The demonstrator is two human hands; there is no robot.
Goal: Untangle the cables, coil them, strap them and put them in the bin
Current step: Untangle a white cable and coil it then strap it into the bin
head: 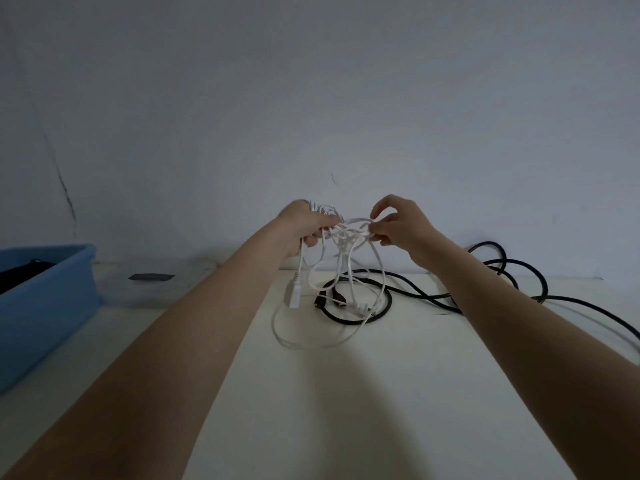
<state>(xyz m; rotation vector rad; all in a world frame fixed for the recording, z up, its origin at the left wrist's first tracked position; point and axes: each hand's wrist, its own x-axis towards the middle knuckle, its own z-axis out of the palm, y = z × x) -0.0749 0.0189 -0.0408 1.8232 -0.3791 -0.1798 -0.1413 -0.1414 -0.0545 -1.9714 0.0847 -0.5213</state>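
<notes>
Spanning foreground: pale table (398,393), grey wall (311,81) behind.

Both forearms bare, seemingly no sleeves, rings or watch on hands (304,225).

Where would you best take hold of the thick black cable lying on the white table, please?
Probably at the thick black cable's coiled loop near the middle of the white table, from above: it lies flat and open there, though white cable strands crossing it could snag.
</notes>
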